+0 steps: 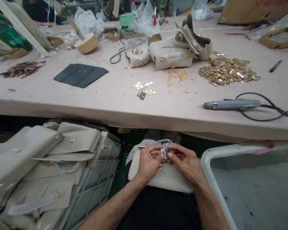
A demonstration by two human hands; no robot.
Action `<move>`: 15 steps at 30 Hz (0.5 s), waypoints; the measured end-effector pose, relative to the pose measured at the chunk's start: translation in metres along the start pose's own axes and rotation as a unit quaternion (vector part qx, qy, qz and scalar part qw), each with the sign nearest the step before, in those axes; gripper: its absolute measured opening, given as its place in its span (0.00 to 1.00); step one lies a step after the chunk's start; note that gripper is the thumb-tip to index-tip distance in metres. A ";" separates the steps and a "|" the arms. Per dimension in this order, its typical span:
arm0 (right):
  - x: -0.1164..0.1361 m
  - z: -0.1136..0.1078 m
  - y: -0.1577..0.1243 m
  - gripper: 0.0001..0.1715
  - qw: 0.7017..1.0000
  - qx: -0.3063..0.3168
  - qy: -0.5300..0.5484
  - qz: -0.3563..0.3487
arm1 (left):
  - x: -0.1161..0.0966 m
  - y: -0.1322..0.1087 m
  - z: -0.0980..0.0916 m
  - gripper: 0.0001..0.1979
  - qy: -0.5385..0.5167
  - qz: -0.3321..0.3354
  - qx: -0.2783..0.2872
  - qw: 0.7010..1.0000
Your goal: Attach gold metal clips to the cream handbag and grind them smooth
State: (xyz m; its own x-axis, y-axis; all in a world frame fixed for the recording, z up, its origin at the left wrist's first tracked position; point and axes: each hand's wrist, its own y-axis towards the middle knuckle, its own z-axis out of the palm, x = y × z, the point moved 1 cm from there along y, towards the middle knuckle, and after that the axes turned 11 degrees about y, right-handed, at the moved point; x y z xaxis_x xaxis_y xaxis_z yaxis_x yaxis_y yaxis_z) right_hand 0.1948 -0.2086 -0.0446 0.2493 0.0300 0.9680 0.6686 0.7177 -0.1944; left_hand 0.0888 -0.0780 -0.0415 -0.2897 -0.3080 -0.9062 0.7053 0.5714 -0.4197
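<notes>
A person sits with a pale bag (168,183) across the lap. Just above it, a small light plate (163,154) sits between the two hands. The left hand (149,162) is nearly closed, its thumb and fingers pinching the plate at the tips. The right hand (185,161) is curled, its fingertips at the plate's other edge; whether they grip it too, I cannot tell. A gold clasp (160,166) shows on the bag, just below the plate
</notes>
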 end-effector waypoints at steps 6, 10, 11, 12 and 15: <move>0.004 -0.002 0.010 0.20 0.997 -0.056 0.049 -0.001 | 0.003 0.000 -0.001 0.18 -0.012 -0.013 -0.013 1.000; 0.010 0.003 0.012 0.19 0.996 -0.078 0.029 -0.023 | 0.006 0.000 -0.001 0.16 -0.004 -0.005 -0.003 1.000; 0.010 0.005 0.012 0.18 0.997 -0.076 0.019 -0.029 | 0.006 0.000 -0.001 0.16 -0.001 -0.004 -0.001 1.000; 0.010 0.006 0.012 0.18 0.997 -0.071 0.007 -0.035 | 0.006 0.000 -0.001 0.16 -0.001 -0.003 0.001 1.000; 0.008 0.010 0.011 0.15 0.997 -0.040 -0.034 -0.054 | 0.005 -0.001 -0.002 0.17 -0.004 -0.005 0.017 1.000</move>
State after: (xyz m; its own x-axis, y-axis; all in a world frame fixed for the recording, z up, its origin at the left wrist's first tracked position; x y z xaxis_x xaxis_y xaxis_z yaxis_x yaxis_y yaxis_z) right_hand 0.1972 -0.1933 -0.0371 0.1266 0.0043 0.9919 0.7440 0.6610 -0.0978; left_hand 0.0855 -0.0784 -0.0460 -0.2923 -0.3191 -0.9015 0.7238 0.5423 -0.4266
